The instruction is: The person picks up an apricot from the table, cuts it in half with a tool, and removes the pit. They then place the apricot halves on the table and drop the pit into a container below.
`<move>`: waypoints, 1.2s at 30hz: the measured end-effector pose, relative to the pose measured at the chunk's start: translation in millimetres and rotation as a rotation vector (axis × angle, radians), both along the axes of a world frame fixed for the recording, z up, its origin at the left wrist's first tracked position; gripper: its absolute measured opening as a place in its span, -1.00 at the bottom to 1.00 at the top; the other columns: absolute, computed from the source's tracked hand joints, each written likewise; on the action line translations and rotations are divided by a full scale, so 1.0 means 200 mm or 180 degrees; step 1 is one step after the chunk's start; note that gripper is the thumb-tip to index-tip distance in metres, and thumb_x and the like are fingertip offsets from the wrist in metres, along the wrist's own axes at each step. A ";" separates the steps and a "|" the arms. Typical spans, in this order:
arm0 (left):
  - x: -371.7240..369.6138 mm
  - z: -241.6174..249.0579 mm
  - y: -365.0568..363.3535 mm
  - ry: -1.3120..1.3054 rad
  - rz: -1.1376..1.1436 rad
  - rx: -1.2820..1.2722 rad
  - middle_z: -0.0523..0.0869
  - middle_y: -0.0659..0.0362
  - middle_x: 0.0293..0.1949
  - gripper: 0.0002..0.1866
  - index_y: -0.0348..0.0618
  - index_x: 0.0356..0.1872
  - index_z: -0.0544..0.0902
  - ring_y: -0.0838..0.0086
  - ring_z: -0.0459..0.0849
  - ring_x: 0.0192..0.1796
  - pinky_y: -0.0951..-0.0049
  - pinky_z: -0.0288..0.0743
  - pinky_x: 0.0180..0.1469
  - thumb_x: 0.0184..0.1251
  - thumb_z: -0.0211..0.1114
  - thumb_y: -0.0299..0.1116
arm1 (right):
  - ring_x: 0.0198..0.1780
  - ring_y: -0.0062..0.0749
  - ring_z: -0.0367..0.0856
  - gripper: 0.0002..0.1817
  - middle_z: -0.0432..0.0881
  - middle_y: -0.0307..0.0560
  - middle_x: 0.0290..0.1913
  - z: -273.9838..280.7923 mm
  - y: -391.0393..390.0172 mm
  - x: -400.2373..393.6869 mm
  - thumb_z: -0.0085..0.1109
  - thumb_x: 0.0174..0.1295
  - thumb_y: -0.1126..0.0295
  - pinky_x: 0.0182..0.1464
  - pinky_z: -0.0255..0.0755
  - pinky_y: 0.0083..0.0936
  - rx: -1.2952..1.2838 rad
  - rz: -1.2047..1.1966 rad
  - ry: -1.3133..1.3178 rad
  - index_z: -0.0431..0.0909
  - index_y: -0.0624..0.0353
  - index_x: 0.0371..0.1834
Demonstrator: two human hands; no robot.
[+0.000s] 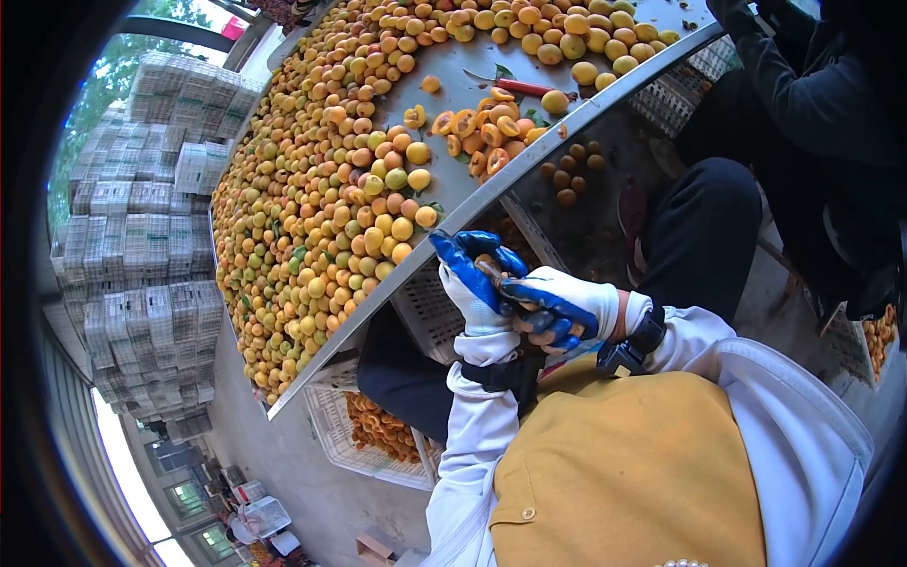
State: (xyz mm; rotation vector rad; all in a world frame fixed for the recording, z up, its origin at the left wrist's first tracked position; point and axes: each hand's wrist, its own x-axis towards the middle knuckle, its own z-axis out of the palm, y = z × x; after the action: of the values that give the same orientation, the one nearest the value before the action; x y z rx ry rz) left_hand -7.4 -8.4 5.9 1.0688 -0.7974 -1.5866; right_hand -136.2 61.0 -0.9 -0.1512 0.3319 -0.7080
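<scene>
My left hand (472,274), in a white glove with a blue coated palm and fingers, is closed around an apricot (488,267), mostly hidden by the fingers. Against it, my right hand (565,304), gloved the same way, has its fingers curled in. Whatever it may hold is hidden. Both hands are together in front of my chest, just off the edge of the metal table (453,213). Beyond them on the tabletop lies a pile of cut apricots (491,132), orange and open. A red-handled tool (522,87) rests behind that pile.
Whole apricots (331,217) cover much of the table. Underneath, a white crate (345,444) holds apricot pieces (383,430). Tall stacks of crates (142,246) stand at the left. A person in dark clothes (803,123) sits close by on the right. Several fruits (570,175) are below the table.
</scene>
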 end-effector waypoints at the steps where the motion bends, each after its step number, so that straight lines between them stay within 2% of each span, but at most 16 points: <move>1: 0.00 0.01 0.00 0.0009 0.0011 -0.0010 0.57 0.07 -0.70 -0.31 -0.18 -0.37 0.59 0.31 0.58 -0.68 0.38 0.49 -0.60 0.61 -0.06 0.31 | -0.71 -0.66 0.36 -0.60 0.44 -0.30 -0.58 -0.02 0.00 0.00 0.12 0.54 -0.03 -0.75 0.20 -0.70 -0.0010 0.0011 0.0009 0.52 0.11 -0.21; 3: 0.00 0.03 0.00 0.0180 -0.0081 0.0026 0.57 0.07 -0.70 -0.31 -0.17 -0.37 0.60 0.30 0.58 -0.68 0.38 0.50 -0.59 0.61 -0.05 0.31 | -0.72 -0.66 0.34 -0.61 0.41 -0.30 -0.60 -0.05 -0.02 0.01 0.12 0.55 -0.02 -0.78 0.20 -0.70 0.0299 0.0250 -0.0903 0.48 0.11 -0.21; 7: 0.03 0.03 0.00 0.0472 -0.0203 0.0130 0.57 0.08 -0.70 -0.34 -0.14 -0.38 0.61 0.29 0.58 -0.68 0.38 0.51 -0.57 0.62 -0.04 0.29 | -0.74 -0.67 0.31 -0.63 0.37 -0.32 -0.62 -0.02 -0.01 0.01 0.12 0.55 -0.01 -0.79 0.17 -0.70 0.0237 0.0244 -0.0772 0.47 0.08 -0.20; 12: 0.08 0.01 -0.01 0.1038 -0.0773 0.0322 0.53 0.13 -0.72 -0.38 -0.09 -0.40 0.62 0.29 0.55 -0.68 0.32 0.50 -0.56 0.63 -0.03 0.23 | -0.74 -0.68 0.29 -0.61 0.36 -0.33 -0.61 0.01 0.02 0.01 0.12 0.55 -0.02 -0.79 0.14 -0.71 -0.0431 0.0143 0.0280 0.43 0.01 -0.31; 14: 0.07 0.02 0.00 0.1082 -0.0742 0.0386 0.50 0.13 -0.73 -0.39 -0.09 -0.41 0.61 0.30 0.54 -0.66 0.30 0.50 -0.55 0.64 -0.03 0.22 | -0.73 -0.68 0.29 -0.61 0.36 -0.33 -0.61 0.03 0.02 0.00 0.13 0.55 -0.03 -0.79 0.14 -0.72 -0.0498 0.0167 0.0268 0.41 0.01 -0.33; 16: 0.04 0.06 0.02 0.1011 -0.0623 0.0424 0.41 0.26 -0.73 -0.42 0.00 -0.48 0.61 0.47 0.41 -0.71 0.44 0.29 -0.60 0.63 0.03 0.20 | -0.73 -0.68 0.30 -0.60 0.36 -0.33 -0.61 0.03 0.02 -0.01 0.13 0.54 -0.03 -0.79 0.15 -0.72 -0.0569 0.0193 0.0255 0.40 0.00 -0.35; 20: 0.03 0.09 0.03 0.0960 -0.0564 0.0429 0.42 0.28 -0.72 -0.43 0.01 -0.49 0.61 0.46 0.41 -0.71 0.44 0.28 -0.60 0.63 0.04 0.19 | -0.72 -0.66 0.32 -0.62 0.38 -0.32 -0.61 -0.01 0.02 -0.01 0.14 0.55 0.00 -0.78 0.17 -0.73 -0.0415 0.0193 -0.0179 0.44 0.04 -0.32; 23: 0.02 0.10 0.04 0.0852 -0.0169 0.0780 0.38 0.30 -0.71 -0.47 0.02 -0.45 0.61 0.50 0.36 -0.69 0.45 0.24 -0.57 0.63 0.05 0.17 | -0.72 -0.65 0.35 -0.63 0.39 -0.30 -0.60 0.01 0.02 -0.02 0.14 0.55 0.01 -0.77 0.18 -0.73 -0.0316 0.0185 -0.0402 0.47 0.07 -0.28; 25: 0.07 0.02 0.02 0.1599 -0.0282 0.0794 0.35 0.30 -0.66 -0.51 -0.02 -0.35 0.60 0.53 0.28 -0.65 0.45 0.20 -0.53 0.63 0.07 0.16 | -0.70 -0.63 0.38 -0.64 0.42 -0.28 -0.56 0.00 0.03 -0.02 0.14 0.55 0.04 -0.77 0.19 -0.72 -0.0649 0.0336 -0.0342 0.50 0.11 -0.24; 28: 0.15 -0.06 -0.02 0.1272 0.0047 0.0714 0.52 0.23 -0.53 -0.45 -0.13 -0.21 0.60 0.45 0.45 -0.58 0.38 0.37 -0.49 0.59 0.08 0.22 | -0.67 -0.63 0.41 -0.68 0.45 -0.26 -0.51 -0.01 0.02 -0.04 0.13 0.56 0.07 -0.74 0.23 -0.70 -0.0934 0.0750 -0.0305 0.51 0.12 -0.17; 30: 0.17 -0.04 -0.02 0.1006 0.0207 0.0693 0.56 0.21 -0.47 -0.44 -0.15 -0.14 0.60 0.40 0.53 -0.52 0.34 0.46 -0.45 0.59 0.08 0.23 | -0.66 -0.66 0.41 -0.69 0.48 -0.25 -0.51 0.01 0.04 -0.03 0.11 0.57 0.06 -0.73 0.24 -0.69 -0.0691 0.0096 -0.0517 0.55 0.10 -0.07; 31: 0.19 -0.04 -0.03 0.1074 0.0083 0.0614 0.62 0.19 -0.41 -0.42 -0.16 -0.07 0.63 0.34 0.60 -0.46 0.31 0.58 -0.35 0.58 0.08 0.25 | -0.66 -0.66 0.41 -0.67 0.51 -0.25 -0.49 0.01 0.03 -0.04 0.12 0.56 0.04 -0.73 0.26 -0.68 -0.0625 -0.0043 -0.0360 0.57 0.06 0.03; 32: 0.20 -0.02 -0.03 0.1073 0.0085 0.0612 0.62 0.19 -0.41 -0.42 -0.16 -0.07 0.63 0.34 0.60 -0.46 0.31 0.58 -0.35 0.58 0.08 0.25 | -0.66 -0.66 0.41 -0.67 0.51 -0.25 -0.49 -0.02 0.02 -0.03 0.12 0.56 0.04 -0.73 0.26 -0.68 -0.0627 -0.0040 -0.0362 0.57 0.06 0.03; 34: 0.21 0.04 -0.02 0.1102 0.0202 0.0729 0.71 0.16 -0.33 -0.40 -0.21 -0.01 0.68 0.35 0.67 -0.30 0.26 0.67 -0.10 0.59 0.09 0.23 | -0.60 -0.67 0.44 -0.65 0.56 -0.27 -0.46 -0.08 -0.02 0.01 0.16 0.53 0.03 -0.61 0.36 -0.64 -0.0973 -0.0343 0.1538 0.60 0.08 0.06; 35: 0.27 -0.07 -0.05 0.0980 -0.0011 0.0503 0.75 0.14 -0.21 -0.39 -0.23 0.04 0.68 0.35 0.69 -0.21 0.25 0.68 0.00 0.61 0.07 0.21 | -0.51 -0.69 0.47 -0.64 0.58 -0.31 -0.45 -0.10 -0.03 0.03 0.20 0.50 0.04 -0.46 0.41 -0.61 -0.1700 -0.0558 0.2272 0.62 0.14 0.00; 36: 0.25 -0.05 -0.05 0.0977 -0.0012 0.0509 0.75 0.14 -0.21 -0.39 -0.23 0.04 0.68 0.35 0.69 -0.21 0.25 0.68 0.00 0.61 0.07 0.21 | -0.44 -0.73 0.47 -0.65 0.60 -0.32 -0.44 -0.01 -0.02 0.02 0.24 0.48 0.09 -0.37 0.39 -0.61 -0.1753 -0.0548 0.2649 0.63 0.19 -0.04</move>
State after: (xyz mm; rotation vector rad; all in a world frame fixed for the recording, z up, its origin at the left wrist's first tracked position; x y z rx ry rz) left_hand 43.3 -17.8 -4.8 0.9042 -0.4727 -1.7869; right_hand -131.2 57.4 -3.1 -0.9637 0.9463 -0.8724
